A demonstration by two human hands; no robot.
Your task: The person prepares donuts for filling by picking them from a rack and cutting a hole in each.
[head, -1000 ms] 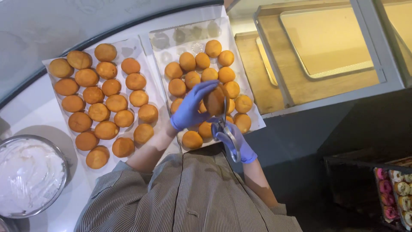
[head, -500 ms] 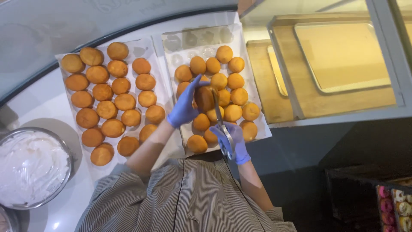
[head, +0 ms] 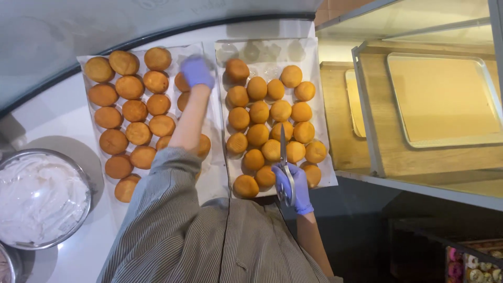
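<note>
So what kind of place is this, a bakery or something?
Probably a bakery or doughnut shop kitchen: two paper-lined trays of round golden buns, a metal bowl of white cream, and gloved hands, the right hand holding scissors.

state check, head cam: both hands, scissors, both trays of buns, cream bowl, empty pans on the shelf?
left hand: gloved, reaching over left tray, on a bun
right hand: gloved, gripping scissors
scissors: blades closed, pointing away over right tray
left tray: nearly full of buns
right tray: far row mostly bare paper
bowl: full of white cream
metal pan: empty, flat on shelf
</note>
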